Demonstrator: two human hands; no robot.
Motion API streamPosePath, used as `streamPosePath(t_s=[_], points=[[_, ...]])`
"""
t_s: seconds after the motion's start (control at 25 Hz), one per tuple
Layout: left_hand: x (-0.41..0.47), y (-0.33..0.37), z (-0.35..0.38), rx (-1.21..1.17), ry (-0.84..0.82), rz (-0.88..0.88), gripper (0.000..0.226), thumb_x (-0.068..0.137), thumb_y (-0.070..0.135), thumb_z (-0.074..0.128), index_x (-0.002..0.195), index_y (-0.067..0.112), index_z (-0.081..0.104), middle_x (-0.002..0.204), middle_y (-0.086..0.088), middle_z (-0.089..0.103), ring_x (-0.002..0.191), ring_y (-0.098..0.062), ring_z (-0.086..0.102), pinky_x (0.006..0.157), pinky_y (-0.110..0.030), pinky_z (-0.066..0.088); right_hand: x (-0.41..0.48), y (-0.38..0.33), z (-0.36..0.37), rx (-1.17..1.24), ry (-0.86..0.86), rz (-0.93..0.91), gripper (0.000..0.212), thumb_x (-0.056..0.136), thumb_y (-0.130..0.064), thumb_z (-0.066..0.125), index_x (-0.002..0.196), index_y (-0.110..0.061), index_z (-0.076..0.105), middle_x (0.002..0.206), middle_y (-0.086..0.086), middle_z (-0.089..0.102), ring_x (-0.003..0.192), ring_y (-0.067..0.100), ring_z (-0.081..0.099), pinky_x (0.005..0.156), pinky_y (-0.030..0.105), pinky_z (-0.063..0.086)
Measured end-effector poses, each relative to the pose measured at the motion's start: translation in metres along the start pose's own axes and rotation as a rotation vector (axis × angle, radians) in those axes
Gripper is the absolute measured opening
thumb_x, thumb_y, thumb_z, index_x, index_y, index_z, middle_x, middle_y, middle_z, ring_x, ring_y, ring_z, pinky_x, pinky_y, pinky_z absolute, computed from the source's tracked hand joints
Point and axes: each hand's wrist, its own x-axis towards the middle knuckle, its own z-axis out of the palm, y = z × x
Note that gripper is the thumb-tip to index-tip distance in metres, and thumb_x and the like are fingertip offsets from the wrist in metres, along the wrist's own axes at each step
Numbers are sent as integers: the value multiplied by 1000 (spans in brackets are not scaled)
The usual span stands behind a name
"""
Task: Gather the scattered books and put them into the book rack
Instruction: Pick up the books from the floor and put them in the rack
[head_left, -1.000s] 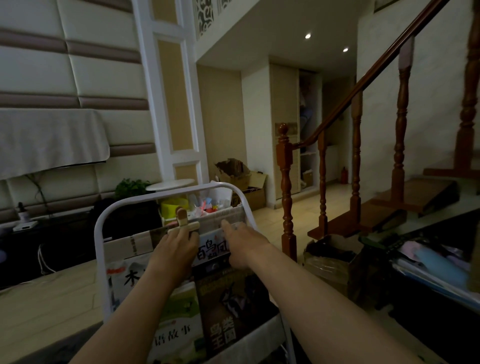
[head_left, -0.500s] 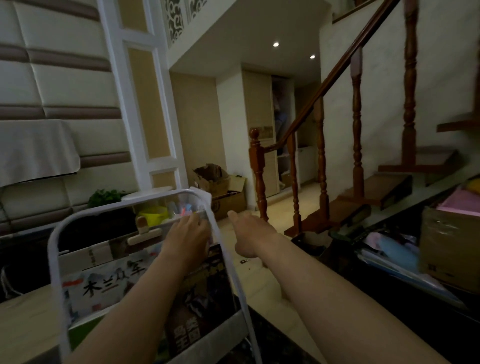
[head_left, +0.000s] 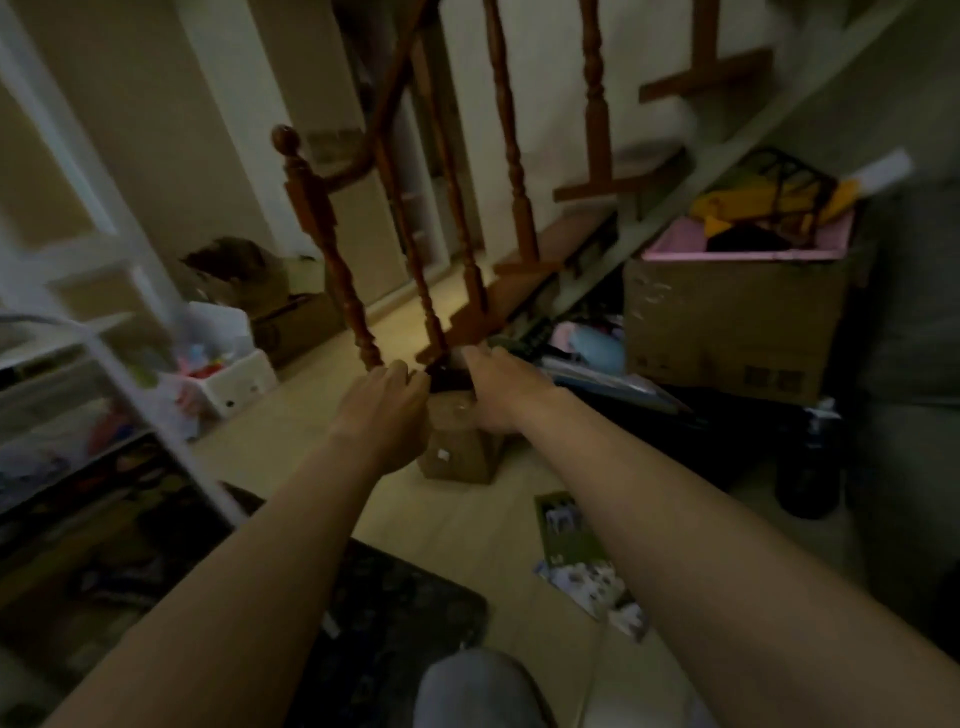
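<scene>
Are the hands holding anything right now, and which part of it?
Nothing, it seems. The left hand and right hand reach out with loose fingers toward the small cardboard box, but the blurry picture shows no grip.

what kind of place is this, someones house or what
Most likely a home, at the foot of an indoor staircase: a wooden banister with turned spindles, a cardboard box piled with clutter by the stairs, and a white bin of toys on the floor.
</scene>
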Motion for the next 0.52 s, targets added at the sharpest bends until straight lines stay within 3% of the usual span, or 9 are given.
streamPosePath(t_s=[0.2,0.4,0.52], points=[[42,91,72,-25,-134,122,37,95,36,50,126,17,44,117,-10,48,98,-26,51,80,-38,48,-2,125,42,77,-127,190,73,96,-21,59,155,-19,16,152,19,28,130,42,40,97,47,47],[69,164,168,-64,-269,246,36,96,34,48,126,15,44,119,-11,48,102,-30,50,76,-38,39,-17,240,105,119,-172,445,68,92,-17,64,149,-14,27,134,18,41,108,37,53,83,45,54],[79,198,228,-96,-362,321,48,95,34,50,136,12,39,124,-15,46,106,-33,50,79,-39,40,-24,296,158,135,-203,550,58,91,-17,65,140,-12,34,125,17,46,99,35,55,74,43,48]])
